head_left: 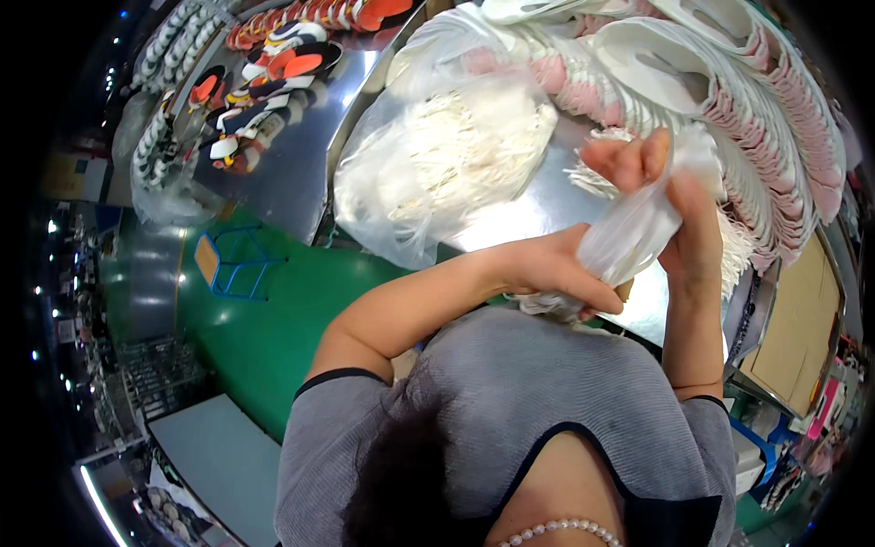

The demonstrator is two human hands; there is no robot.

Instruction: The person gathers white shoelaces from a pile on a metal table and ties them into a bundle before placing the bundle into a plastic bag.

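Observation:
A crumpled, translucent white plastic bag (629, 235) is stretched between my hands in front of my chest. My left hand (567, 269) is closed round its lower part, thumb on top. Higher up, my right hand (685, 205) grips the film between thumb and bent fingers, which motion blurs slightly. Beyond them on the metal table lies a large clear bag (447, 155) full of thin white strands resembling laces. Loose bunches of similar white strands (732, 255) show beside and behind my right hand.
Fanned stacks of white and pink shoe pieces (775, 146) curve along the table's far right. At left, another metal table (292, 182) carries orange, black and white shoe parts (296, 64). A blue-framed stool (239, 263) stands on green floor; brown cardboard (797, 328) lies at right.

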